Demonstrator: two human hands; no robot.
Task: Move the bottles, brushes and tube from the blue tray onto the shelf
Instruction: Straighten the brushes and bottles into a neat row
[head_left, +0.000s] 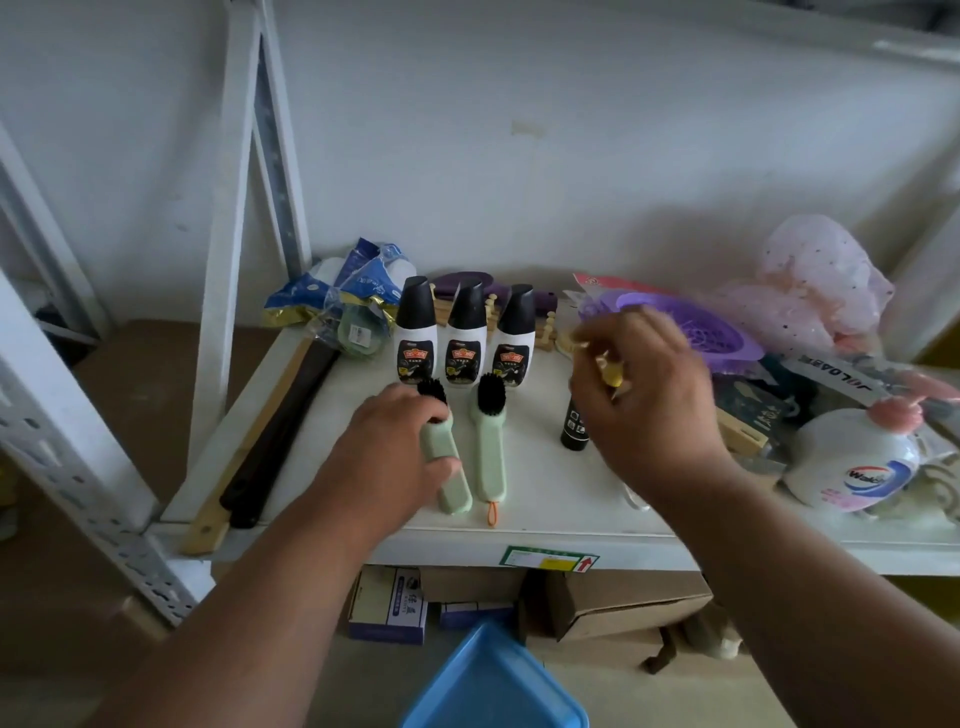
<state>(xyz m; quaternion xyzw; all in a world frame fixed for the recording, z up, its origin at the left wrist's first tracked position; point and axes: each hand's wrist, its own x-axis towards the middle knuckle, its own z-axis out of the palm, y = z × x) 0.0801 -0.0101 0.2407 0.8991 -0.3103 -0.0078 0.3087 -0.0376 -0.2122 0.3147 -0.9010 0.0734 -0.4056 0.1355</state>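
Three white bottles with black caps (463, 338) stand in a row on the white shelf (540, 499). Two green brushes with black bristles lie in front of them. My left hand (400, 447) grips the left green brush (451, 483); the right green brush (489, 447) lies free beside it. My right hand (649, 400) holds a small yellow-handled brush (609, 368) just above the shelf. A black tube (574, 428) lies on the shelf, partly hidden under that hand. The blue tray (493, 680) sits low, below the shelf edge; what I see of it holds nothing.
Blue packets (348, 301) and a long dark-and-wood handle (270, 441) crowd the shelf's left. A purple strainer (691, 327), pink netting (815, 280) and a white pump bottle (857, 457) fill the right. Cardboard boxes (613, 603) sit under the shelf. A white upright (228, 249) stands left.
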